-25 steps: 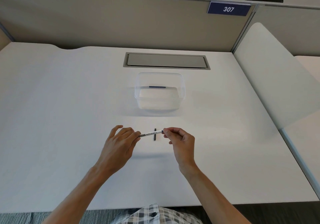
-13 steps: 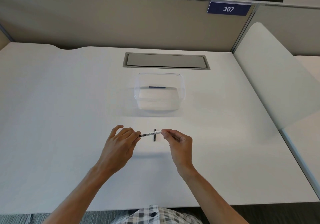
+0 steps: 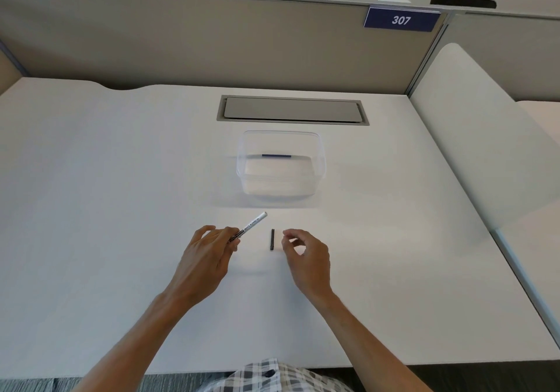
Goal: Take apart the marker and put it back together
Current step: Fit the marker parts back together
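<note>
My left hand (image 3: 209,255) grips the dark lower end of the white marker barrel (image 3: 253,225). The barrel slants up and to the right, with its free tip raised above the desk. A thin black marker part (image 3: 272,239) lies on the white desk (image 3: 121,209) between my hands, pointing away from me. My right hand (image 3: 306,255) hovers just right of that black part. Its fingers are curled, with thumb and forefinger slightly apart, and I see nothing between them.
A clear plastic tub (image 3: 281,165) stands just beyond the hands, with a small dark blue strip showing at its far wall. Behind it a grey cable hatch (image 3: 292,109) is set into the desk. Beige partition walls close off the back and right.
My right hand has let go of the barrel's right end and dropped back toward the desk. My left hand has swung the barrel from level to slanting up and away.
</note>
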The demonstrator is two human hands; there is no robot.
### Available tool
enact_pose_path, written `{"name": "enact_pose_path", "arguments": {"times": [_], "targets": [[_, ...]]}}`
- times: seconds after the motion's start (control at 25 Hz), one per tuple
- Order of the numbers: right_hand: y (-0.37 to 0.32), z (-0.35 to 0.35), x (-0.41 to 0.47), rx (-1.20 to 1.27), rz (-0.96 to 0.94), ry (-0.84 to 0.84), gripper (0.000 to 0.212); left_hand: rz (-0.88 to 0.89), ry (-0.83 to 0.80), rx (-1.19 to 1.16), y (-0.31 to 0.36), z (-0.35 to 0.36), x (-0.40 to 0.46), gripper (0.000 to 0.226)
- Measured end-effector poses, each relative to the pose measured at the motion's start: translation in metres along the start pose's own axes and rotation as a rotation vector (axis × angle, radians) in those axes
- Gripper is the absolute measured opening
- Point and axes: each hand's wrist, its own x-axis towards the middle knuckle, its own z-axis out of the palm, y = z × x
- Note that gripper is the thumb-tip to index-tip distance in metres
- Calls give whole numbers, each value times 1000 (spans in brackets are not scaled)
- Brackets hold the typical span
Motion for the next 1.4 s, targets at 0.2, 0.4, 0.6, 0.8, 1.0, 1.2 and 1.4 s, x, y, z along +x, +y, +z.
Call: {"name": "enact_pose_path", "arguments": {"times": [0.2,0.4,0.6,0.8,1.0,1.2,1.4], "targets": [[5,15,6,-330,-58,-43,15,-38,4,-41,3,-3,2,17],[5,28,11,-534,-159,-20,19,-34,-20,-25,2,-2,2,15],[6,28,11,-543,-144,-29,18,-10,1,35,-6,1,0,24],[2,9,11,-335,-46,-40,14,-6,-35,57,-13,4,0,32],[-13,-18,11,101,-62,-71,4,-3,-32,74,-11,5,0,39],[-24,-38,5,210,-128,-81,9,10,-22,88,-9,6,1,39],[-24,-45,5,192,-162,-75,8,14,-16,83,-7,8,3,38]]}}
